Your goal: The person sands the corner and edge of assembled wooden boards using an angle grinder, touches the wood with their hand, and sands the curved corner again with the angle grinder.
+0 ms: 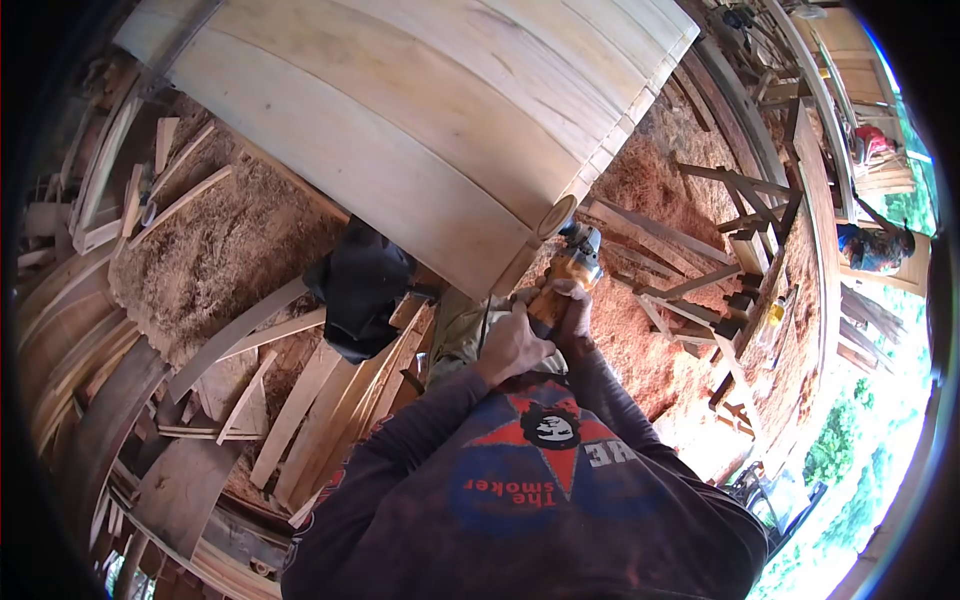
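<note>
An angle grinder (577, 262) with a yellowish body and a metal head is held in front of my torso. My right hand (573, 312) wraps round its body from the right side. From the left, my left hand (515, 345) closes on the rear part of the tool; some fingers are hidden. The grinder's round sanding disc (557, 216) is at the near right corner of a large pale wooden panel (400, 130). Whether the disc touches the edge I cannot tell.
A black cloth or bag (360, 285) hangs below the panel's near edge. Loose boards (310, 420) lie at left, and sawdust (215, 250) covers the ground. Wooden frame pieces (700, 290) stand to the right. Another person (875, 247) is at the far right.
</note>
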{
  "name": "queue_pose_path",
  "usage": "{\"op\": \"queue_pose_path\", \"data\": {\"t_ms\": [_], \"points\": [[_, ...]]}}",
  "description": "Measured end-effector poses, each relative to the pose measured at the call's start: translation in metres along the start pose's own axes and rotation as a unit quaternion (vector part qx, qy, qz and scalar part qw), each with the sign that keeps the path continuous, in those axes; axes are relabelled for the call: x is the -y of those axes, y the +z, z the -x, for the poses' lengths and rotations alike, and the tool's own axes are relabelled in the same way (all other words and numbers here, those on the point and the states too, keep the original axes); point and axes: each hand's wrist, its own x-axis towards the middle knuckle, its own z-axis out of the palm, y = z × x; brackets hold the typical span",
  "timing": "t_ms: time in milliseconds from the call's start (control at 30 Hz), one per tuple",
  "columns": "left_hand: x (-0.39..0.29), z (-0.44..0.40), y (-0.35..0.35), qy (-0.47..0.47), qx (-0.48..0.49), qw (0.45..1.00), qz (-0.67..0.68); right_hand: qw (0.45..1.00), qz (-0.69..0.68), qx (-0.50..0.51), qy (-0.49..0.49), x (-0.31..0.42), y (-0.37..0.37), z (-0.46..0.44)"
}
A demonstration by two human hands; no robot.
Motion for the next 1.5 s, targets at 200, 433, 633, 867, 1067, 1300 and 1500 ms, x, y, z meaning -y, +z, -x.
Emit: {"op": "queue_pose_path", "data": {"t_ms": [200,433,633,867,1067,1300,1500], "points": [[0.009,-0.014,-0.025,0.021,0.112,0.977,0.178,0.991,0.108,-0.053,-0.053,0.009,0.034,0.012],[-0.002,0.000,-0.037,0.055,0.100,0.965,0.237,0.882,0.396,0.019,-0.253,0.010,0.056,0.033],[0.009,0.021,-0.007,0.048,0.005,0.998,0.044,0.999,0.018,0.011,-0.045,-0.012,0.022,0.032],[0.013,0.025,-0.007,0.016,0.003,1.000,-0.016,0.999,-0.044,0.002,-0.009,-0.029,-0.010,0.009],[0.023,0.016,-0.005,-0.013,0.008,1.000,-0.010,0.999,-0.030,0.022,-0.011,-0.027,0.005,0.012],[0.047,-0.005,-0.026,0.036,0.148,0.979,0.132,0.959,0.247,-0.044,-0.131,-0.023,0.026,0.017],[0.029,0.004,-0.030,0.046,0.170,0.933,0.313,0.938,0.286,-0.078,-0.182,-0.017,0.034,0.028]]}}
